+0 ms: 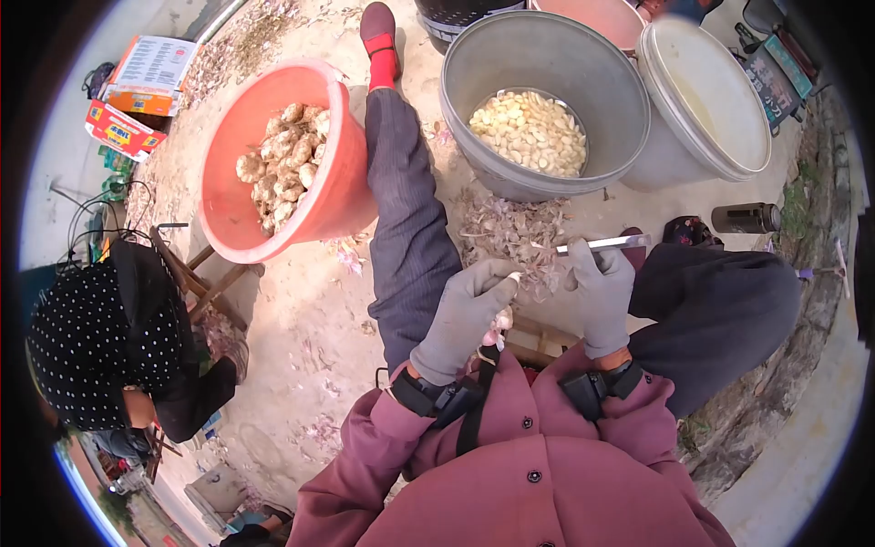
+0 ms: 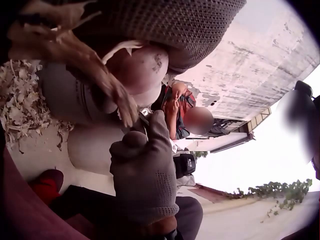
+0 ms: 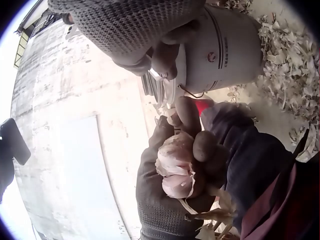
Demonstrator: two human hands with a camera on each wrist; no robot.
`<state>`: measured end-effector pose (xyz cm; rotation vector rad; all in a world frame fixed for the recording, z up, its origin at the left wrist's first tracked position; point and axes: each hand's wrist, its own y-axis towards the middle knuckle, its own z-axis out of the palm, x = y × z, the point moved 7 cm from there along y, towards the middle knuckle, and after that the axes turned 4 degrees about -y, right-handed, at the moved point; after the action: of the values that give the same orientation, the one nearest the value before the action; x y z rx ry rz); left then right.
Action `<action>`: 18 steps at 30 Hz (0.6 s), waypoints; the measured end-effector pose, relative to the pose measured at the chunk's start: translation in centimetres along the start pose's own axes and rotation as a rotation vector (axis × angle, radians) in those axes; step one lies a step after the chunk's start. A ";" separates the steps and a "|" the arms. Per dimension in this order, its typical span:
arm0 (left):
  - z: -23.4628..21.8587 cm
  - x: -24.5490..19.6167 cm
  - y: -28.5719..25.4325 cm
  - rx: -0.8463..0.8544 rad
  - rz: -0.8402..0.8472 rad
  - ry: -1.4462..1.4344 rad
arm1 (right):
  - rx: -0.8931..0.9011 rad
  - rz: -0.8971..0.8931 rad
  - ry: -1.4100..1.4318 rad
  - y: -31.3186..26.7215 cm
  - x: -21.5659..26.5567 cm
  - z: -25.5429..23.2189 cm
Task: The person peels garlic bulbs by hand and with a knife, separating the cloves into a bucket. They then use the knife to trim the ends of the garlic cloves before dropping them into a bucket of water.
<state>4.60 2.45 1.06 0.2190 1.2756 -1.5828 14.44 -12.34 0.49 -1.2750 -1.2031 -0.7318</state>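
Observation:
My gloved left hand [image 1: 465, 314] grips a garlic bulb [image 3: 176, 167]. Pinkish-white cloves show in the right wrist view, with a dry stalk [image 3: 205, 215] and papery skin hanging off. My gloved right hand [image 1: 603, 292], a short way to the right, holds a knife [image 1: 620, 242] whose pale, narrow length points across the fingers. From the left wrist, the same bulb [image 2: 137, 70] appears large and close beneath the left glove, with the right hand [image 2: 142, 175] facing it. Both hands are in front of the lap, over a wooden stool edge.
A grey bucket [image 1: 456, 91] of peeled cloves [image 1: 533, 132] stands ahead, beside a white bucket [image 1: 656, 137]. To the left, a pink basin [image 1: 342, 182] contains garlic bulbs [image 1: 287, 164]. Garlic skins [image 1: 506, 232] litter the ground. Another person [image 1: 114, 328] sits at the left.

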 end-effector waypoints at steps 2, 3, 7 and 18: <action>-0.1 0.3 -0.2 -0.002 -0.019 0.006 | -0.021 0.024 0.111 -0.2 0.7 -0.9; -0.4 0.1 -0.2 -0.003 0.002 0.008 | -0.021 0.013 0.112 -0.3 0.7 -0.7; -0.8 -0.4 -0.4 -0.044 0.046 0.036 | 0.097 0.028 0.013 -1.1 -0.5 1.1; -0.6 -0.1 -0.1 -0.042 0.130 0.034 | 0.247 0.050 0.121 -1.3 -0.1 2.9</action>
<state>4.32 3.01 0.93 0.2980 1.2936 -1.4462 12.42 -9.84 0.43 -1.0383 -1.1213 -0.5955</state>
